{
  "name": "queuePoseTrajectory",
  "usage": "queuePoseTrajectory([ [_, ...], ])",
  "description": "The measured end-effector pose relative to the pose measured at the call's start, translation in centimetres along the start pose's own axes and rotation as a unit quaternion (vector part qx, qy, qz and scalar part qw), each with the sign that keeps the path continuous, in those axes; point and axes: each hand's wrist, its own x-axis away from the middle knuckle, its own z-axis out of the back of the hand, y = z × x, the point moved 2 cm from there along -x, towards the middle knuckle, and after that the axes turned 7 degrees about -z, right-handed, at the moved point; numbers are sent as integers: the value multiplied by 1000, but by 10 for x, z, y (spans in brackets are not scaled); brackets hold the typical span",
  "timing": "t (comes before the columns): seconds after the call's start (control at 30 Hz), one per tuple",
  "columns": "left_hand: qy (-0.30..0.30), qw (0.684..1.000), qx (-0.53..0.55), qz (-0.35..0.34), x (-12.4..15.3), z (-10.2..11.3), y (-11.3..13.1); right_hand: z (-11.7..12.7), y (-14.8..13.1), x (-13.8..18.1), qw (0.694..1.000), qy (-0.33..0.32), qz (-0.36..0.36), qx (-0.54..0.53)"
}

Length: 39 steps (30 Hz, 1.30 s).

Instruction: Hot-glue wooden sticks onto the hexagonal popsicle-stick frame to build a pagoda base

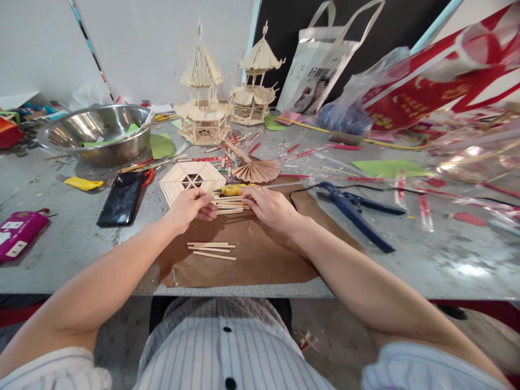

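Observation:
Several thin wooden sticks (229, 205) lie side by side between my hands, above the brown sheet (260, 254). My left hand (190, 208) is closed, its fingertips at the left ends of these sticks. At their right ends, the fingers of my right hand (270, 207) are pinched around them and hide the tips. Just behind the sticks is a yellow tool (233, 189), partly covered by my right hand. A hexagonal stick panel (170, 184) with an openwork centre lies behind my left hand. Several loose sticks (211, 251) rest nearer to me on the sheet.
Two stick pagodas (203, 103) stand at the back. To the left are a steel bowl (117, 154), a phone (119, 199), a yellow cutter (83, 183) and a purple case (22, 234). A blue-handled cutting tool (353, 216) and a black cord lie right. A folded paper fan (258, 170) sits centrally.

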Motion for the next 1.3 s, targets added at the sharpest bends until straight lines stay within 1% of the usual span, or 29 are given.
queuePoseTrajectory([
  [0.2, -5, 1000, -3, -1, 0, -1, 0, -2, 1, 0, 1000, 4, 11, 14],
  [0.33, -5, 1000, -6, 5, 1, -2, 1, -2, 1, -1, 1000, -1, 4, 22],
  [0.57, -2, 1000, -5, 6, 2, -3, 2, 1, -1, -1, 1000, -4, -9, 4],
  [0.83, -4, 1000, -6, 10, 2, -3, 2, 1, -2, -1, 1000, 10, -17, -6],
  [1.07, -2, 999, -31, -14, 3, -4, 3, 2, -2, 0, 1000, 9, -15, -14],
  [1.2, 8, 999, -34, -26, 2, -4, 2, 4, -3, 1, 998, 20, -21, -63],
  [1.27, 14, 999, -24, -26, 1, -3, 3, 3, -2, 1, 990, 40, -35, -130],
  [1.3, 16, 999, -16, -25, 1, -3, 3, 2, -1, 0, 981, 48, -46, -180],
])
